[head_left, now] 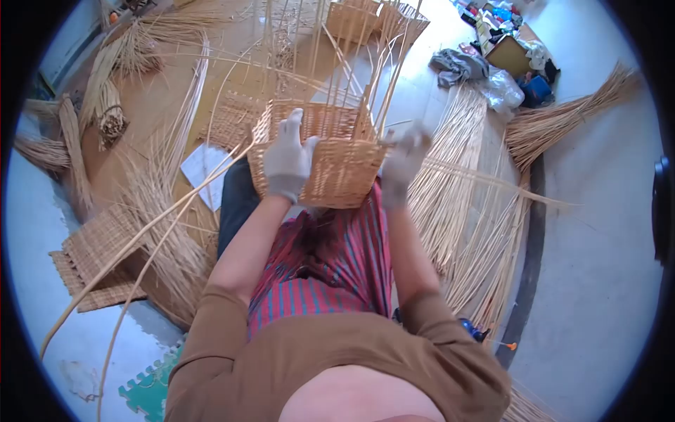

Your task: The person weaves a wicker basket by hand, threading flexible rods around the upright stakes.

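A half-woven tan basket [344,169] rests on my lap, tilted so that its opening faces up and away from me. Tall upright stakes [383,84] rise from its far and right sides. My left hand [287,158], in a pale glove, grips the near wall at the left, with fingers over the rim. Beside the right corner, my gloved right hand [406,162] is curled closed and partly blurred by motion. Thin cane strands [492,181] run from it out to the right. Striped red and blue cloth [316,295] covers my lap beneath the basket.
Bundles of cane [450,190] lie on the floor to the right, others [111,119] to the left. Woven panels [102,246] lie at the left. Finished-looking baskets [351,21] stand ahead. Clothes and bags [503,84] are heaped at the upper right. Long canes [140,232] cross the left side.
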Demonstrator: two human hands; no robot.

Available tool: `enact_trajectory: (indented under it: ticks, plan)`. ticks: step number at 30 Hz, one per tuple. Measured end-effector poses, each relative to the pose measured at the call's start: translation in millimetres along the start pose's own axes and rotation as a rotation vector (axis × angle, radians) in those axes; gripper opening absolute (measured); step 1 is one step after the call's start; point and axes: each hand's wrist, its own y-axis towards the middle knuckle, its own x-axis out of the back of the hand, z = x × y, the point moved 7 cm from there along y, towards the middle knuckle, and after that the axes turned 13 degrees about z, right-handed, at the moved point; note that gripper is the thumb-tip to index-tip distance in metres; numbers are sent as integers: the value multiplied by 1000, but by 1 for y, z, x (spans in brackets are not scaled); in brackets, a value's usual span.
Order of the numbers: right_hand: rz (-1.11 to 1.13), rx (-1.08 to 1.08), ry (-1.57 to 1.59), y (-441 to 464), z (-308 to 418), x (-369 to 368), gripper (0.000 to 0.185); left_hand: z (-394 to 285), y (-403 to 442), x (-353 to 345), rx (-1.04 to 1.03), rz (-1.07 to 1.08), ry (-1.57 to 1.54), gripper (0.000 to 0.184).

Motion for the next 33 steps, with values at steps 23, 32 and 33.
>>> enact_trajectory:
  ticks: [23,32,33]
  plan:
    - [256,53,-235,-26,54,-104,36,57,-89,76,-164,-336,-687,32]
    - [941,393,-262,-48,102,-287,40,97,-26,89,-259,27,-344,37]
    - [1164,427,-292,-58,91,-299,32,101,-19,81,-247,89,-282,36]
